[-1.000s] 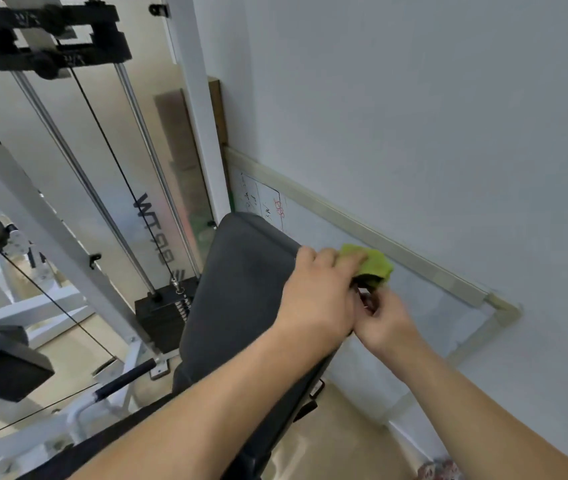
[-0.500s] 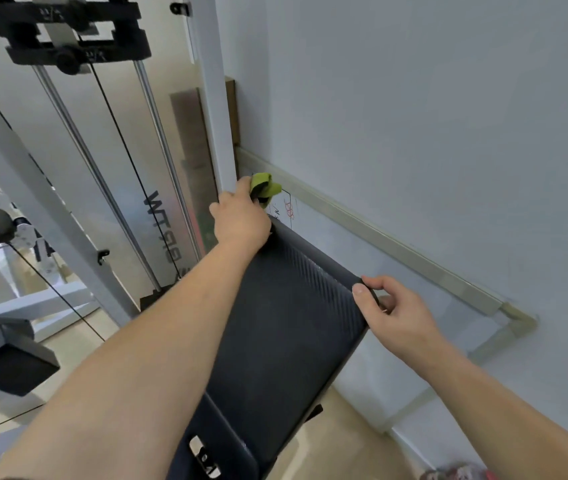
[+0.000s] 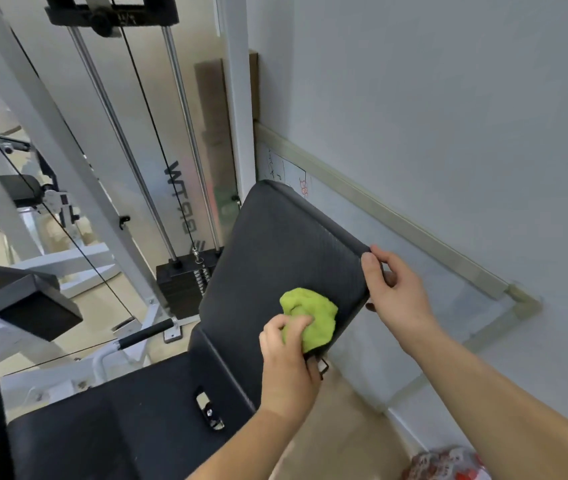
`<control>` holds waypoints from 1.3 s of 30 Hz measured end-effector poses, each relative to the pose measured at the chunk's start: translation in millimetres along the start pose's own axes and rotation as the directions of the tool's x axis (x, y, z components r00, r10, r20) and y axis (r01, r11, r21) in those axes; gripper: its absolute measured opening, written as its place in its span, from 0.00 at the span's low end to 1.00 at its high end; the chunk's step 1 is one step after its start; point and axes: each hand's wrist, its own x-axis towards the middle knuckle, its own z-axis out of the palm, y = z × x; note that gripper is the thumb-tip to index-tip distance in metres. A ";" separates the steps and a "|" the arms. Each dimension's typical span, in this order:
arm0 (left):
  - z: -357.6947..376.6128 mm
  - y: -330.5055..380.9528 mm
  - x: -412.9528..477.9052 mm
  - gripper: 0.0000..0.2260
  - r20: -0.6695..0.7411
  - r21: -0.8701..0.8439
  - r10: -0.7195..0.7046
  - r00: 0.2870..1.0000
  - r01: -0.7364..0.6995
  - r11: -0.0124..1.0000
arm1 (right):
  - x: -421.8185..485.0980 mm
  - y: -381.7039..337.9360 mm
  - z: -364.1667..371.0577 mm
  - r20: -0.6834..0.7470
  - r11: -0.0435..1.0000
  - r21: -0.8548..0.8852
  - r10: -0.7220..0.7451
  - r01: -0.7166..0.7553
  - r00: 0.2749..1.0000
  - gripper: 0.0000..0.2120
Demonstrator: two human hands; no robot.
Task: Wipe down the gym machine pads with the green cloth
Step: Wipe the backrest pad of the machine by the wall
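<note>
Pressing a bunched green cloth (image 3: pixel 312 315) against the black back pad (image 3: pixel 275 251), your left hand (image 3: pixel 287 362) has its grip closed around the cloth's lower edge. The cloth is crumpled, bright lime, sitting low on the pad near its right edge. Your right hand (image 3: pixel 396 292) has its grip wrapped on the pad's upper right corner, thumb in front. The seat pad (image 3: pixel 119 427) lies below.

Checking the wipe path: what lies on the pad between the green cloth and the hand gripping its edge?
Nothing: in the head view, only bare black pad separates the green cloth from the right hand.
</note>
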 end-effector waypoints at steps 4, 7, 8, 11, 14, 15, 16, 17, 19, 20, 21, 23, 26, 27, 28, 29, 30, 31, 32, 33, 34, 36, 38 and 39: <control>-5.3 -70.5 -46.5 0.22 0.002 -0.004 -0.700 0.714 0.700 0.714 | -11.8 -3.0 -1.4 0.049 1.000 -0.021 -0.013 0.014 0.999 0.26; -24.5 -78.8 -37.9 0.17 0.042 -0.074 -0.755 0.655 0.755 0.651 | -9.2 -8.7 -1.5 0.052 0.999 -0.033 -0.004 0.006 0.999 0.25; -30.7 -72.9 -25.1 0.17 0.023 -0.098 -0.721 0.692 0.719 0.688 | -6.3 -11.0 -1.1 0.041 0.997 -0.073 -0.011 0.014 0.999 0.24; -51.8 -34.1 31.2 0.19 -0.055 -0.183 -0.565 0.824 0.548 0.816 | 5.8 -22.7 0.5 0.004 0.948 -0.277 -0.164 0.159 0.986 0.22; -64.3 14.1 88.9 0.22 -0.204 -0.139 -0.265 0.942 0.240 0.961 | 22.4 -48.5 7.1 0.106 0.865 -0.414 -0.265 0.285 0.958 0.23; -65.0 28.3 102.1 0.22 -0.238 -0.097 -0.147 0.960 0.128 0.987 | 27.2 -55.5 11.4 0.143 0.843 -0.439 -0.276 0.311 0.950 0.22; -61.9 37.1 111.6 0.22 -0.237 -0.040 -0.025 0.971 0.016 0.999 | 31.5 -60.2 17.8 0.164 0.814 -0.476 -0.288 0.332 0.943 0.20; -55.3 41.8 115.7 0.23 -0.213 0.007 0.071 0.974 -0.071 0.997 | 33.4 -63.2 23.9 0.171 0.774 -0.532 -0.300 0.344 0.939 0.17; -39.5 35.3 116.0 0.29 -0.155 0.020 0.134 0.979 -0.133 0.991 | 33.6 -65.1 34.4 0.137 0.697 -0.638 -0.315 0.327 0.939 0.14; -35.7 24.2 116.7 0.33 -0.142 0.011 0.142 0.980 -0.142 0.990 | 33.5 -66.7 39.6 0.118 0.669 -0.680 -0.302 0.299 0.946 0.14; -34.3 6.4 119.9 0.35 -0.137 0.012 0.158 0.978 -0.158 0.987 | 34.9 -71.0 46.0 0.108 0.634 -0.726 -0.276 0.265 0.955 0.15; -39.0 -27.9 123.2 0.38 -0.110 0.063 0.198 0.974 -0.192 0.979 | 36.8 -83.1 52.7 0.130 0.543 -0.803 -0.243 0.246 0.961 0.19; -43.3 -95.1 119.4 0.36 -0.061 0.079 0.043 0.997 -0.038 0.996 | 48.6 -102.1 73.3 0.228 0.485 -0.807 -0.271 0.337 0.935 0.23; -45.3 -114.1 115.8 0.34 -0.064 0.044 -0.097 0.993 0.100 0.994 | 54.4 -109.3 82.3 0.251 0.488 -0.795 -0.275 0.360 0.928 0.24; -47.5 -128.1 114.5 0.31 -0.072 -0.006 -0.276 0.959 0.276 0.961 | 62.6 -116.3 91.3 0.264 0.488 -0.792 -0.268 0.367 0.926 0.25; -47.7 -139.1 116.5 0.28 -0.074 -0.051 -0.454 0.888 0.451 0.891 | 71.7 -123.0 99.6 0.271 0.486 -0.793 -0.259 0.368 0.927 0.25; -48.5 -148.0 122.5 0.27 -0.064 -0.094 -0.589 0.805 0.583 0.807 | 82.5 -128.9 110.6 0.280 0.484 -0.794 -0.246 0.368 0.928 0.24; -50.1 -151.1 131.4 0.26 -0.046 -0.140 -0.662 0.748 0.652 0.745 | 91.9 -132.8 119.7 0.283 0.482 -0.799 -0.229 0.361 0.931 0.23; -52.4 -150.4 142.9 0.25 -0.040 -0.187 -0.687 0.726 0.670 0.719 | 100.2 -135.0 127.8 0.278 0.479 -0.806 -0.212 0.348 0.937 0.21; -56.7 -145.0 157.3 0.24 -0.052 -0.229 -0.681 0.731 0.655 0.720 | 107.1 -134.2 136.3 0.270 0.482 -0.810 -0.202 0.335 0.942 0.20; -61.8 -133.9 172.4 0.23 -0.072 -0.256 -0.646 0.760 0.612 0.748 | 111.0 -131.4 142.4 0.253 0.492 -0.811 -0.191 0.316 0.948 0.21; -72.3 -101.7 205.5 0.23 -0.118 -0.263 -0.473 0.873 0.432 0.863 | 112.4 -125.8 152.1 0.194 0.522 -0.809 -0.195 0.269 0.961 0.23; -79.8 -62.1 232.3 0.23 -0.174 -0.198 -0.208 0.962 0.173 0.965 | 112.3 -120.8 155.6 0.139 0.544 -0.795 -0.268 0.269 0.953 0.19; -80.8 -48.0 240.3 0.24 -0.192 -0.157 -0.104 0.976 0.074 0.985 | 113.1 -119.0 156.2 0.113 0.566 -0.780 -0.293 0.268 0.949 0.16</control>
